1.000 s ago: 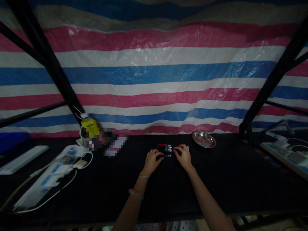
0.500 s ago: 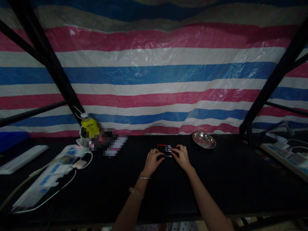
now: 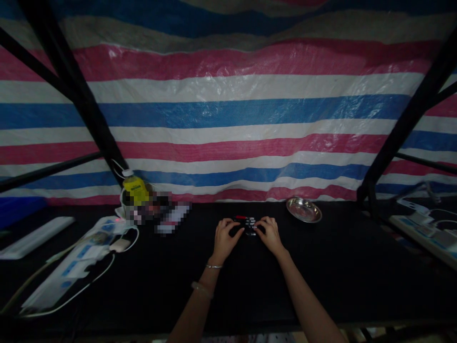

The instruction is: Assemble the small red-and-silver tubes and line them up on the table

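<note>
Several pens lie in a row, one behind another, on the black tabletop (image 3: 160,276), roughly in front of my body. The farthest is a red pen (image 3: 241,217); those nearer are dark with shiny silvery parts. My left hand (image 3: 225,238) is at the left ends of the row, its thumb and fingers closed around a black pen (image 3: 249,227). At the same pen's right end, my right hand (image 3: 269,235) pinches with thumb and index finger. Another black pen (image 3: 251,234) lies just nearer to me. My fingers hide parts of the row.
A shiny round metal dish (image 3: 303,209) stands at the back right. Along the left are a white power strip (image 3: 76,262) with cables, a yellow-labelled bottle (image 3: 136,189) and a blurred-out patch. A striped plastic sheet (image 3: 228,112) hangs behind, between dark frame posts.
The view has shifted slightly, so everything sits a little lower and to the right. Both hands stay at the pens, with only small finger movements.
</note>
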A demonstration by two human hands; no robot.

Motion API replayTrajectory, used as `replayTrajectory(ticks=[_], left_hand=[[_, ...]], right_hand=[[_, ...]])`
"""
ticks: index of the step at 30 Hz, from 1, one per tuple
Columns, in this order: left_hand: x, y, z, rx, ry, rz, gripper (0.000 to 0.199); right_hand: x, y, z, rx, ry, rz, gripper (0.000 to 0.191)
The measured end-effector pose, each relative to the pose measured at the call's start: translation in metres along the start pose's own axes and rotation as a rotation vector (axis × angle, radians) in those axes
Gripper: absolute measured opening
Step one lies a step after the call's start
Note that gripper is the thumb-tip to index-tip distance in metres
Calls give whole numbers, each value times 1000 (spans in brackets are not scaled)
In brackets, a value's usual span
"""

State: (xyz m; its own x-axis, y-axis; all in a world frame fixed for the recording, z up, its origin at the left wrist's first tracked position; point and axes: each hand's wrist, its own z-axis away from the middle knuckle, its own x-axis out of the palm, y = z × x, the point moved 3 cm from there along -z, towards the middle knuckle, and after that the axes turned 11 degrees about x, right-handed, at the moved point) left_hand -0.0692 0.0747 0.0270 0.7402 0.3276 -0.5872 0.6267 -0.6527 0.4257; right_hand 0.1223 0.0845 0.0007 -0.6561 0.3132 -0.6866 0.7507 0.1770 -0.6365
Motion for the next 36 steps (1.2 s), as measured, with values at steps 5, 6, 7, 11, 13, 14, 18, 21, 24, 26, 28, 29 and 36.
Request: replayTrajectory(ticks=[5,6,7,11,13,14,18,21,24,26,28,29,36], left_hand=[[-6,-2,-1,-33,98,-1,20],[-7,-3,-1,-39,119,1,21],[-8,-3,-1,-43,138,2,21],[-9,-3,-1,-43,179,6,24],[-9,-3,-1,-40,184,8,24],[-9,-4,-1,-38,185,10,25],[-7,-6,-1,-34,193,19,26],[-6,-6,0,-33,189,24,27],[-5,-6,0,-38,180,33,27],[-5,-6,0,-46,172,45,27],[-4,-6,0,-53,165,64,28],[-4,-6,0,-58,162,79,29],[-4,-5,-1,-74,100,169,43]], right_hand=[[-9,-9,-1,29,38,-300,15],[-9,-9,-1,62,46,-408,16],[-9,-9,-1,112,45,-522,19],[4,-3,-3,403,-55,-1022,30],[11,-1,-3,523,-107,-1284,32],[13,0,-3,562,-128,-1399,32],[14,0,-4,617,-201,-1654,25],[12,2,-5,652,-215,-1711,20],[10,4,-5,672,-219,-1709,18],[10,3,-4,670,-223,-1683,21],[10,2,-3,678,-225,-1640,25],[10,1,-2,683,-230,-1616,27],[11,-8,3,650,-374,-1497,28]])
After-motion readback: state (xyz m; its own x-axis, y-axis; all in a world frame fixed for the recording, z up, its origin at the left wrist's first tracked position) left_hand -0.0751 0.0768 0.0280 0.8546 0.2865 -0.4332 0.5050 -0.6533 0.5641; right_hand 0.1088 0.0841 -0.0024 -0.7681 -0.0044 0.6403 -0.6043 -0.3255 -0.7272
